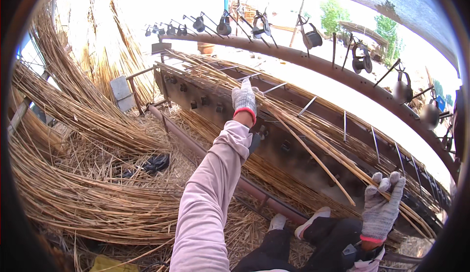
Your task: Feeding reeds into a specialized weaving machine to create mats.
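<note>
A loose bundle of long, dry reed stalks (313,127) runs slantwise from the upper left to the lower right. My left hand (243,99), in a grey knitted glove with a red cuff, grips the bundle toward its far end, one finger pointing up. Close to the near end, my right hand (382,210), gloved alike, has the stalks across its fingers, whose tips rise above them. One stalk (318,159) splits away and slants down between the hands. Below lies a long metal trough (210,98) lined with more reeds; thin metal rods (307,106) cross it.
A curved rusty beam (279,51) carrying several wire spools (311,37) stands beyond the trough. Great heaps of reeds (98,198) fill the left side. A lower pipe rail (183,139) passes near my feet (313,219). A black plastic bag (155,164) lies on the straw.
</note>
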Motion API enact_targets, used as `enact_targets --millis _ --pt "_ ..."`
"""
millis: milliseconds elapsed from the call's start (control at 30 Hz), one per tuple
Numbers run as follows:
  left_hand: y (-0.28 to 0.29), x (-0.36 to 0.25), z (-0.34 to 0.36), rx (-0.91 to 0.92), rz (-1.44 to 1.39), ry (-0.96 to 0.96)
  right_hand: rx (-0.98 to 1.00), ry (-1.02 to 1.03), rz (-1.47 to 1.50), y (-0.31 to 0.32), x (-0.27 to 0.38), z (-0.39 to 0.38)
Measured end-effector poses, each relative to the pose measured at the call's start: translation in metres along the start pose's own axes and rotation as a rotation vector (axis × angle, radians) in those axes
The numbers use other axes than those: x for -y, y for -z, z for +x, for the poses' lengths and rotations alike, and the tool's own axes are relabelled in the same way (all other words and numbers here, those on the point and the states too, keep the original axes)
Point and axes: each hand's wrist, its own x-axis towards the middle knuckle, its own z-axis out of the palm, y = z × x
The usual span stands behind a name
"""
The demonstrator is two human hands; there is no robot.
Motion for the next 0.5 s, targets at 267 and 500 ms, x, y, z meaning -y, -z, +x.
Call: enact_targets --millis 267,500 --pt "-0.089 -0.002 -0.028 0.615 1.083 -0.086 -0.308 -0.097 0.353 0.101 0.03 0.218" --pt "-0.004 0.071 -0.137 0.753 0.807 0.009 -0.521 -0.225 0.025 0.248 -0.01 0.164"
